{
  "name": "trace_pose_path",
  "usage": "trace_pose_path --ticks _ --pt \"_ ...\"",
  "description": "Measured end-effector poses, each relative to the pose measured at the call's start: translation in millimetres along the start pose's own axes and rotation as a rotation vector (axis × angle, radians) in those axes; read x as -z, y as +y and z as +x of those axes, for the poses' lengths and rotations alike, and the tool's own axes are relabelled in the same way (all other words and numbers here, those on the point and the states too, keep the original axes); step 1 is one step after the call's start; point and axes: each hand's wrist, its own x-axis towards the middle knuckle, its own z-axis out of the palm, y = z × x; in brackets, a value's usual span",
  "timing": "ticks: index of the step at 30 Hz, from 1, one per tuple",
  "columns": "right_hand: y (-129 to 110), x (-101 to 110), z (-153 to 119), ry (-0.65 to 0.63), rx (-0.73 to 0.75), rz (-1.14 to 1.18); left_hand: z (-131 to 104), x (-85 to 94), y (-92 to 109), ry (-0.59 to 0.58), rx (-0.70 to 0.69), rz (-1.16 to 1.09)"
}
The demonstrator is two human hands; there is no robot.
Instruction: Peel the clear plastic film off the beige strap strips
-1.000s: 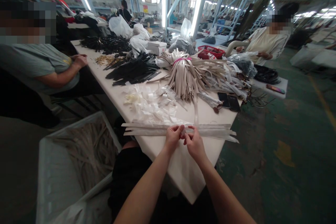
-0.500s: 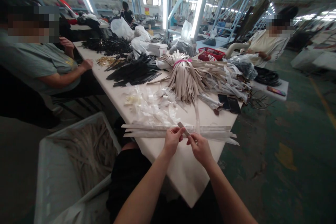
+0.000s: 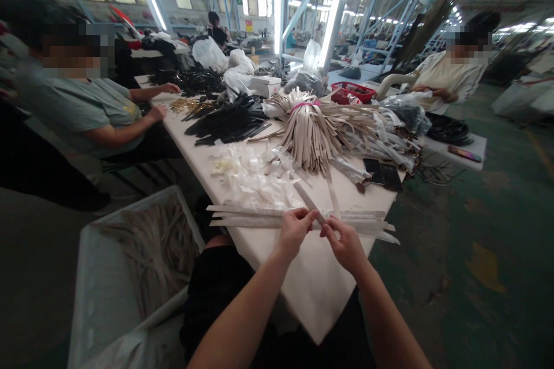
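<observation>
Between my hands is a light grey-beige strip [image 3: 306, 195], its free end pointing up and away over the table. My left hand [image 3: 296, 233] pinches the strip between thumb and fingers. Close beside it, my right hand [image 3: 345, 241] grips the strip's nearer part. Under and behind my hands, several long pale strips [image 3: 246, 217] lie side by side across the table [image 3: 315, 294]. Beyond them sits a heap of crumpled whitish film pieces [image 3: 251, 176]. A large bundle of beige strips [image 3: 305, 138], tied with a pink band, stands farther back.
On the floor at left, a white plastic bin [image 3: 86, 282] holds many strips. Black strips [image 3: 229, 118], a red basket [image 3: 352, 92] and dark phones [image 3: 383, 174] lie on the table. Co-workers sit at left [image 3: 95, 109] and right [image 3: 450, 78].
More of the strip now sticks out beyond my left hand. The view has shifted slightly. The co-worker at left has lowered a raised hand toward the table.
</observation>
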Motion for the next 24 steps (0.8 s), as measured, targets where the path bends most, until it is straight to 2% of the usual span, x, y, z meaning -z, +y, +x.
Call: trace_pose_path --ticks 3,8,10,14,19,24 --pt "6 8 -4 0.008 0.0 -0.028 3 -9.8 7 0.078 -0.05 -0.063" --pt "4 22 -1 0.058 -0.079 -0.026 1 -32.4 12 -0.049 -0.035 0.063" --pt "4 30 0 0.031 -0.08 -0.015 2 -38.9 15 -0.045 -0.047 0.081" --pt "10 40 -2 0.025 -0.094 -0.005 7 -46.3 18 0.032 -0.091 0.089" --pt "13 42 -3 0.086 -0.139 -0.002 6 -58.1 10 -0.056 -0.041 0.152" --pt "19 43 -7 0.055 -0.144 0.079 4 -63.2 9 0.009 -0.098 0.171"
